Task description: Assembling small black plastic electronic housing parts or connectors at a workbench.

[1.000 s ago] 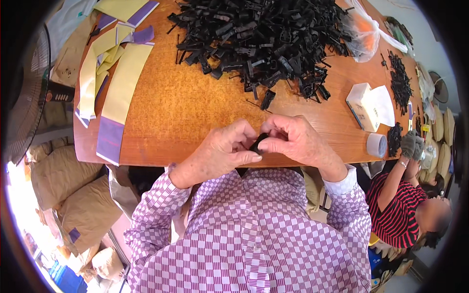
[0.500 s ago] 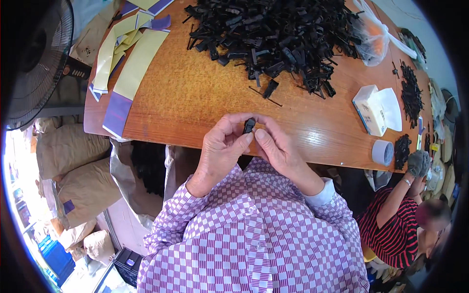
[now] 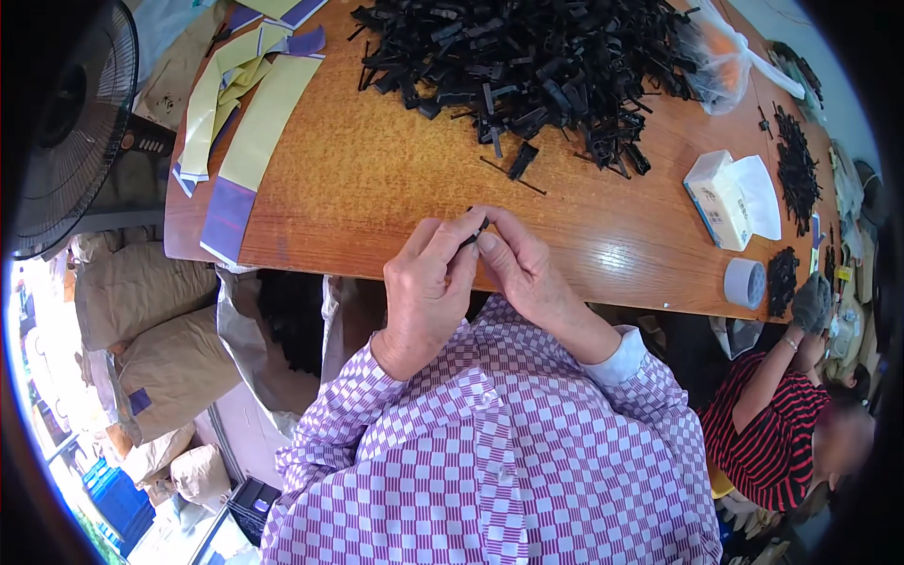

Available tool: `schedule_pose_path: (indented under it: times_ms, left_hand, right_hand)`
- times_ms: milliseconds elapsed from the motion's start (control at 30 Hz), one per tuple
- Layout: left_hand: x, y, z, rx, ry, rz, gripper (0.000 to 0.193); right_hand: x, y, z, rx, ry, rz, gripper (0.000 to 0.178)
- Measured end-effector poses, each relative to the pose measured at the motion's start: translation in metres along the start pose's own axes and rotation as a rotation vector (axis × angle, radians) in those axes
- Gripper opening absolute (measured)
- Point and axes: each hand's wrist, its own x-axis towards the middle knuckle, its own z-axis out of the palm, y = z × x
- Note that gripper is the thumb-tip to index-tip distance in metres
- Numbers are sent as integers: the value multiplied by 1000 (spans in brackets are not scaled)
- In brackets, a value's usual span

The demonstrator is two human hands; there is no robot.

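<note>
- Black, small plastic piece (image 3: 476, 233) was pinched between the fingertips of both hands, just above the near edge of the brown wooden table (image 3: 377, 179).
- The left hand (image 3: 431, 282) pressed its thumb and first fingers together on the piece from the left side.
- The right hand (image 3: 527, 273) held the same piece from the right, fingers closed on it.
- A big heap of black plastic parts (image 3: 537, 66) lay further on the table, well apart from the hands.
- A white tissue pack (image 3: 720, 200) and a grey tape roll (image 3: 746, 282) were at the right.
</note>
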Motion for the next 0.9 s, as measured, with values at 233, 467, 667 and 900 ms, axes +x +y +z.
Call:
schedule_pose_path:
  times_ms: [233,467,667,900]
  left_hand:
    - [7,-20,-8,150,-62,45,34]
    - [12,-14,-33,-709,-77,-393,34]
    - [10,-10,-29,-942,-149,-481,42]
    - [8,2,-18,-865,-321,-509,43]
  right_hand:
    - [19,7,0,-109,-49,28,28]
    - [11,2,-4,43,-57,7,20]
    - [10,-6,-13,448,-111,46,17]
    - [9,0,-26,576,-177,117,17]
